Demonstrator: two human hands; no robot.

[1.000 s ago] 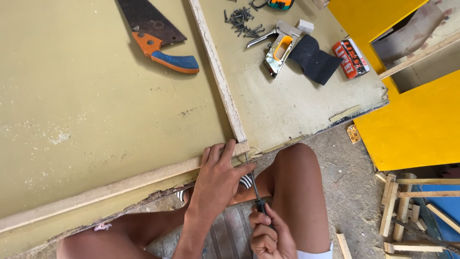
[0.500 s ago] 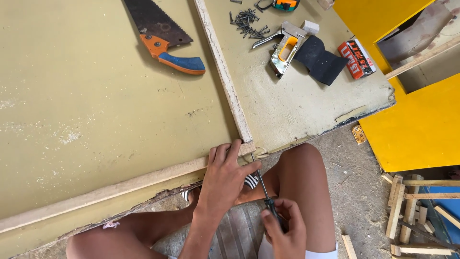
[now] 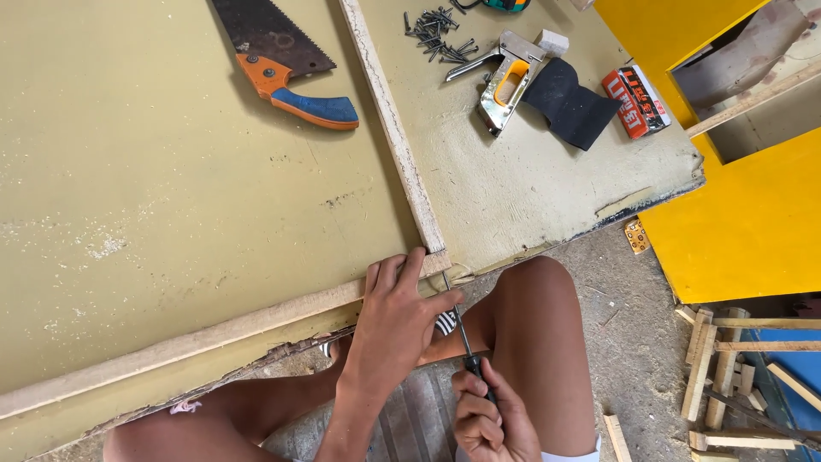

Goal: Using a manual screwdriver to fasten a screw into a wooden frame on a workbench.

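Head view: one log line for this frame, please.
left hand: pressing wooden strip at corner joint | right hand: gripping screwdriver, tip toward joint | board: handsaw, staple gun, nails

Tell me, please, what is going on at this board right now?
A person sits at the edge of a large olive board. Their left hand presses on the corner where two wooden strips meet. Their right hand grips a dark-handled screwdriver, its shaft angled up toward that corner. A handsaw, loose nails and a staple gun lie further up the board.
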